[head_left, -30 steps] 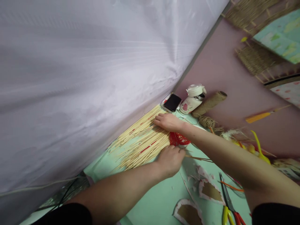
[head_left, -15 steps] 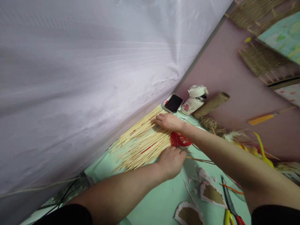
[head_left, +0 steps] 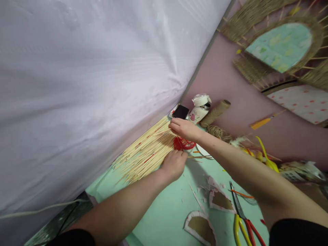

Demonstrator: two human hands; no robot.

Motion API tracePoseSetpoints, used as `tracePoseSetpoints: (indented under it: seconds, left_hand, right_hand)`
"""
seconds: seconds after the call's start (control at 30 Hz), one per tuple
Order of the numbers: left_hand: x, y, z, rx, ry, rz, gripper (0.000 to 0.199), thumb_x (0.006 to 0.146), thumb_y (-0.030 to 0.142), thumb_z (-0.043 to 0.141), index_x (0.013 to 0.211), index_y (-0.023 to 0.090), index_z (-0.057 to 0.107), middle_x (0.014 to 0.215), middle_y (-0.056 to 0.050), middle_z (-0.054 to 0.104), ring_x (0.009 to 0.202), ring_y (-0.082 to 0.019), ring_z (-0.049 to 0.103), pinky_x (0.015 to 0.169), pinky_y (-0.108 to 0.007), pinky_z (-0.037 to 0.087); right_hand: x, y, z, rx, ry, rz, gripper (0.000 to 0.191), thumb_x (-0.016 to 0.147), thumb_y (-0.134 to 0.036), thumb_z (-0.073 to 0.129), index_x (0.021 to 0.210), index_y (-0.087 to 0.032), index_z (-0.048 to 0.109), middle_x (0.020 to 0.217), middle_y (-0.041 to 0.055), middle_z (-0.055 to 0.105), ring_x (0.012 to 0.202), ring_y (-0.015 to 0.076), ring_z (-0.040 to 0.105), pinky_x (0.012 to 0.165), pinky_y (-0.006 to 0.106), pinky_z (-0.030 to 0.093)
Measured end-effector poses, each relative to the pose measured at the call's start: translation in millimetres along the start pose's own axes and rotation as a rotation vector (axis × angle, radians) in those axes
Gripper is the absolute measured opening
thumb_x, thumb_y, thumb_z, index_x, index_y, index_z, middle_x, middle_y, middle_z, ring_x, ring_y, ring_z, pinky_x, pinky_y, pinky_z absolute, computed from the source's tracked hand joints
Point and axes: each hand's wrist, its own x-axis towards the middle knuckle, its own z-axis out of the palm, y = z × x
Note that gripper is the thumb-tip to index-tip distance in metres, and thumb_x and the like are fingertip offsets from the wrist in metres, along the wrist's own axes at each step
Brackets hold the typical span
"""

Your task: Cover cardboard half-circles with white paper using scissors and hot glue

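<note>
A pile of thin pale wooden sticks (head_left: 143,153), a few with red marks, lies along the table's far left side. My left hand (head_left: 175,163) is closed at the pile's near right edge, and a few thin sticks (head_left: 200,157) stick out to its right. Over the upper end of the pile is my right hand (head_left: 183,129), its fingers pinched together with a pale stick running up to their tips. Between my hands sits a red netted bundle (head_left: 183,143).
Behind are a dark-topped case (head_left: 180,112), a white bottle (head_left: 198,111) and a twine roll (head_left: 215,112). Scissors (head_left: 239,208) and fabric-edged cardboard pieces (head_left: 201,228) lie in front. A white curtain (head_left: 89,85) hangs at left; woven pieces (head_left: 282,48) hang on the pink wall.
The view has turned right, showing more of the wall pieces and scissors. My right hand has lifted slightly from the sticks; my left hand stays closed beside the pile.
</note>
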Motion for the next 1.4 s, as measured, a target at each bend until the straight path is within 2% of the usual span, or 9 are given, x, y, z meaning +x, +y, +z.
tracePoseSetpoints:
  seconds: [0.13,0.3,0.4,0.53,0.73,0.87,1.0,1.17,1.4]
  left_hand:
    - [1,1,-1.9,-0.001,-0.021,-0.011,0.025,0.091,0.015,0.036,0.101,0.013,0.059,0.099,-0.013,0.064,0.094,-0.024,0.058,0.083,-0.038,0.043]
    - [1,1,-3.0,0.017,-0.012,0.007,0.023,0.086,0.012,0.043,0.101,0.013,0.060,0.098,-0.013,0.065,0.093,-0.025,0.059,0.081,-0.037,0.044]
    - [1,0,-1.1,0.024,0.007,0.016,0.022,0.085,0.012,0.043,0.100,0.013,0.060,0.097,-0.012,0.065,0.092,-0.024,0.059,0.081,-0.037,0.044]
    - [1,0,1.3,0.039,0.021,0.009,0.021,0.086,0.013,0.043,0.099,0.014,0.059,0.096,-0.012,0.064,0.091,-0.024,0.059,0.081,-0.037,0.044]
    - [1,-1,4.4,0.071,-0.006,-0.004,0.021,0.087,0.013,0.042,0.100,0.014,0.058,0.097,-0.012,0.064,0.092,-0.023,0.059,0.079,-0.036,0.045]
    - [1,-2,3.8,0.065,-0.018,-0.007,0.022,0.087,0.014,0.042,0.101,0.015,0.058,0.098,-0.013,0.064,0.092,-0.024,0.059,0.079,-0.036,0.044]
    - [0,-2,-1.3,-0.012,0.016,0.002,0.017,0.086,0.015,0.043,0.094,0.015,0.058,0.094,-0.011,0.065,0.089,-0.023,0.059,0.076,-0.034,0.043]
    - [-7,5,-11.8,-0.278,0.126,-0.040,0.021,0.092,0.017,0.034,0.087,0.018,0.054,0.085,-0.005,0.064,0.080,-0.019,0.057,0.070,-0.031,0.040]
    - [-4,8,-9.5,-0.978,0.215,-0.221,0.022,0.094,0.028,0.034,0.079,0.019,0.047,0.067,0.002,0.055,0.059,-0.011,0.049,0.060,-0.024,0.038]
  right_hand:
    - [8,-19,-19,0.144,0.133,-0.026,0.018,0.094,-0.018,0.037,0.089,-0.017,0.054,0.087,0.0077,0.054,0.079,0.0172,0.046,0.071,0.028,0.037]
    - [7,-7,-53,0.327,0.549,0.308,0.014,0.092,-0.024,0.041,0.085,-0.019,0.053,0.083,0.0047,0.052,0.078,0.0171,0.048,0.071,0.029,0.039]
    - [0,9,-70,0.328,0.656,0.453,0.012,0.090,-0.026,0.044,0.088,-0.020,0.053,0.083,0.0042,0.051,0.078,0.0183,0.048,0.071,0.031,0.040]
    - [1,5,-76,0.305,0.544,0.380,0.014,0.092,-0.026,0.042,0.088,-0.020,0.054,0.085,0.0047,0.053,0.080,0.0184,0.049,0.074,0.031,0.041]
    - [41,-41,-49,0.096,0.116,-0.006,0.019,0.094,-0.016,0.039,0.090,-0.016,0.057,0.091,0.0077,0.055,0.081,0.0166,0.048,0.071,0.026,0.037]
    - [54,-42,-38,0.030,0.093,-0.079,0.021,0.095,-0.016,0.038,0.094,-0.017,0.059,0.095,0.0077,0.056,0.085,0.0174,0.048,0.072,0.026,0.036]
    - [28,-5,-47,0.115,0.193,0.211,0.022,0.095,-0.024,0.041,0.089,-0.015,0.061,0.089,0.0086,0.056,0.082,0.0180,0.049,0.072,0.027,0.037]
    - [-33,39,-62,0.182,0.153,0.501,0.020,0.087,-0.023,0.048,0.073,-0.016,0.060,0.078,0.0061,0.057,0.071,0.0165,0.051,0.067,0.026,0.038]
    - [-85,46,-84,0.315,0.463,0.872,0.022,0.081,-0.039,0.057,0.075,-0.018,0.063,0.062,0.0003,0.055,0.057,0.0135,0.047,0.054,0.025,0.036]
